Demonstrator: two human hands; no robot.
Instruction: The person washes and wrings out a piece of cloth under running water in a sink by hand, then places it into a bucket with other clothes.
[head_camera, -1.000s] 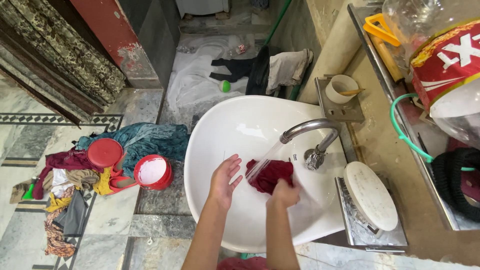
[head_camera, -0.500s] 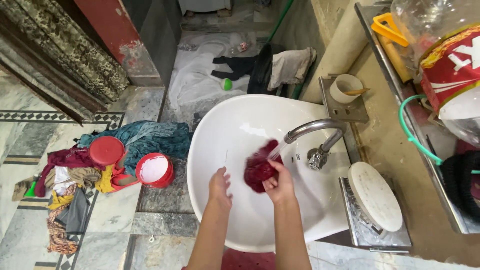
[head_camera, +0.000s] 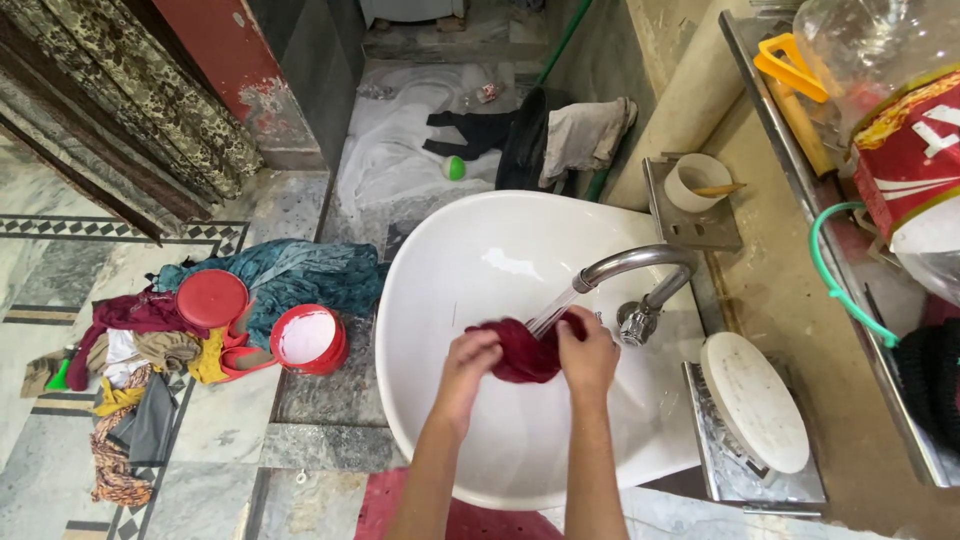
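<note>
A dark red wet cloth (head_camera: 522, 350) is bunched over the white basin (head_camera: 450, 260), under water running from the metal tap (head_camera: 630, 265). My left hand (head_camera: 468, 362) grips its left side and my right hand (head_camera: 588, 352) grips its right side. Both hands hold the cloth together in the stream, above the basin's middle.
A pile of clothes (head_camera: 140, 370) with a red bucket (head_camera: 308, 340) and red lid (head_camera: 211, 299) lies on the marble floor at left. A white round soap dish (head_camera: 752, 400) sits right of the basin. A cup (head_camera: 697, 180) stands on a small metal shelf behind.
My left hand has come in from beside the cloth and taken hold of it. The cloth now sits lower, held between both hands under the water.
</note>
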